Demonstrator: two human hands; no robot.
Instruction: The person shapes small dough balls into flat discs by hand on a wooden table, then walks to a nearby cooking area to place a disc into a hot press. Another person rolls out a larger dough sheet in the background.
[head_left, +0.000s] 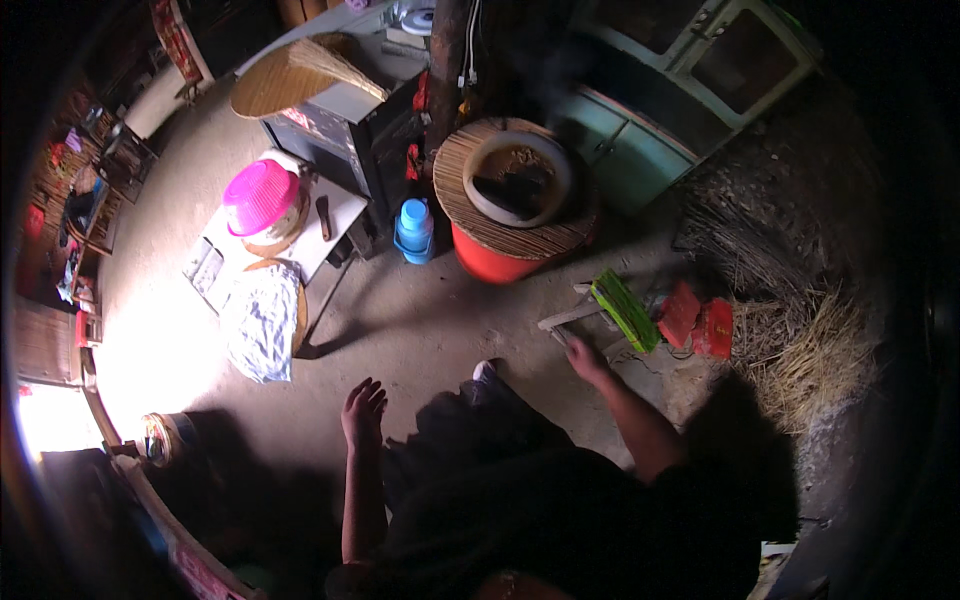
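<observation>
My left hand (365, 411) hangs in the air over the earthen floor (420, 322), fingers apart and holding nothing. The low table (341, 199) ahead of it carries an upturned pink plastic basket (261, 196), a dark-handled tool (324, 217) and a crumpled silvery sheet (262, 319). My right hand (587, 360) has curled fingers and overlaps the end of a low wooden stool frame (574, 315) in view. Whether it touches the wood or grips anything cannot be told. Against the frame lies a bright green package (625, 311).
A red tub (491, 259) with a reed lid (457, 176) bears a wide bowl (480, 202) of dark contents. Beside it stands a blue flask (415, 229). Straw (802, 345), twigs and red boxes (712, 328) lie right. A green cabinet (622, 154) stands behind.
</observation>
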